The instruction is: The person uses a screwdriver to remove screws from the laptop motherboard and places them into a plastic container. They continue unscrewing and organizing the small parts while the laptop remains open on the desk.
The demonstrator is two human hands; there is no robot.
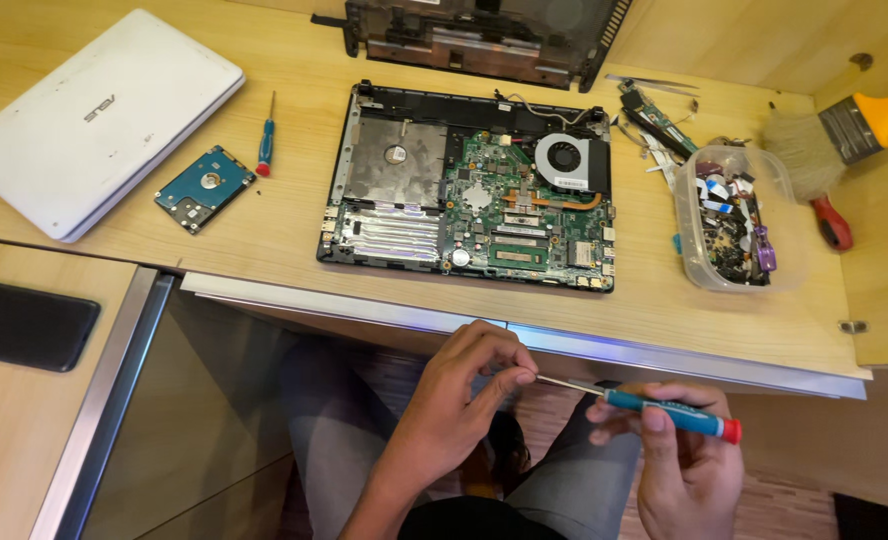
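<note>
My right hand point(686, 455) grips a small screwdriver point(664, 410) with a blue handle and a red end cap, held roughly level below the desk edge. My left hand point(469, 385) pinches the tip of its thin metal shaft between thumb and forefinger. Both hands hover over my lap, in front of the desk. On the desk above them lies an opened laptop base point(469, 190), its green circuit board, round fan and silver plates exposed.
A closed white laptop point(94, 115), a bare hard drive point(204, 187) and a second small screwdriver point(266, 145) lie at the left. A clear tub of small parts point(734, 215), a paintbrush point(844, 125) and a red-handled tool point(834, 222) sit at the right. A black phone point(24, 322) rests lower left.
</note>
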